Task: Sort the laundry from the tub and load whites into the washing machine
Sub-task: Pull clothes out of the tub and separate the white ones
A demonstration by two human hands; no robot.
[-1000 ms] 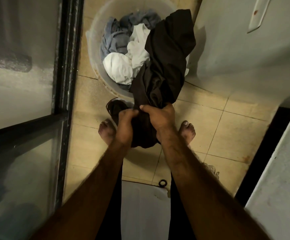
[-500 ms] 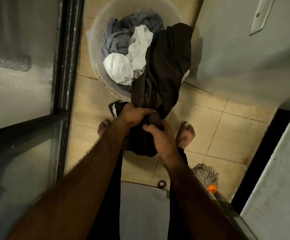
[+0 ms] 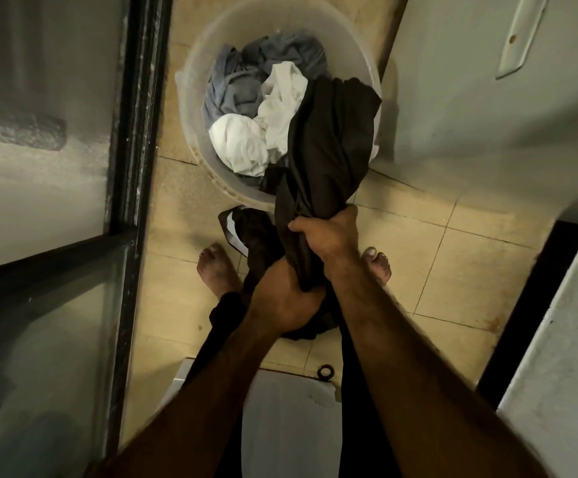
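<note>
Beige tiled floor [image 3: 429,270], tub [image 3: 191,108] by window; right hand [image 3: 325,236], left hand [image 3: 280,301] gripping dark garment [image 3: 329,139].

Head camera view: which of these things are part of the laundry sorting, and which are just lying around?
Part of the job:
- tub
- dark garment, gripped by right hand and left hand
- white clothes
- blue-grey clothes

Just there:
- small ring on the floor
- window frame

1. The right hand [image 3: 329,238] grips a dark garment [image 3: 329,143] hanging over the tub [image 3: 191,108] rim.
2. The left hand [image 3: 280,298] clutches its lower end (fingers hidden).
3. White clothes [image 3: 246,141] and grey clothes [image 3: 236,88] fill the tub.
</note>
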